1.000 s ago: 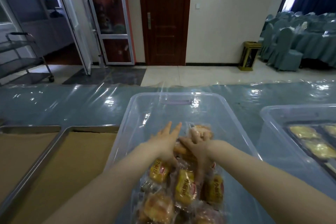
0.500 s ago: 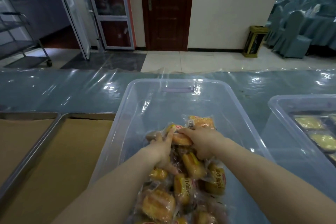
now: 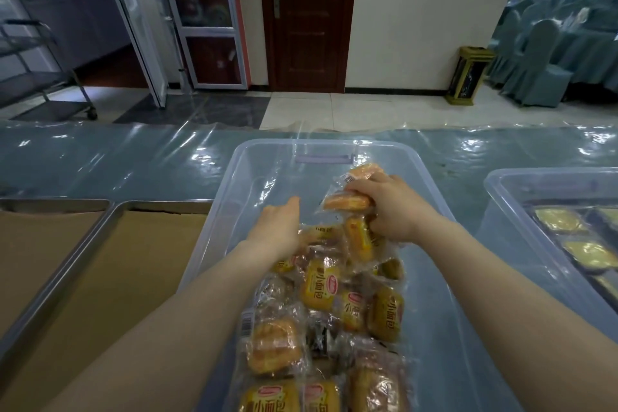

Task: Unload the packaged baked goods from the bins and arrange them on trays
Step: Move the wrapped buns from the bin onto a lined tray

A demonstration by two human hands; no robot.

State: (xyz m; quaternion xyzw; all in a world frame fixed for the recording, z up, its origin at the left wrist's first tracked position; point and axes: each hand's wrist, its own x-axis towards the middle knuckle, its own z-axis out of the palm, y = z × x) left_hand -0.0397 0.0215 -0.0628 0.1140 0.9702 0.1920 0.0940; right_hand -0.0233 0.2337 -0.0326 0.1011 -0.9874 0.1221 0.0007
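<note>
A clear plastic bin (image 3: 234, 191) stands in front of me with several wrapped bread rolls (image 3: 321, 288) heaped in its near half. My right hand (image 3: 391, 207) grips a bunch of wrapped rolls (image 3: 347, 201) lifted above the heap. My left hand (image 3: 277, 227) reaches into the bin with fingers bent down onto the packets; its fingertips are hidden, so I cannot tell if it holds one. Two metal trays lined with brown paper, the nearer tray (image 3: 110, 278) and the left tray (image 3: 43, 231), lie to the left of the bin.
A second clear bin (image 3: 495, 184) at the right holds dark trays of yellow pastries (image 3: 588, 251). Glossy plastic sheeting (image 3: 133, 157) covers the table. Beyond the table are a tiled floor, a wooden door, a cart at far left and covered chairs at far right.
My right hand has lifted a bunch of wrapped rolls up and to the right out of the heap. My left hand has slid left and further forward in the bin.
</note>
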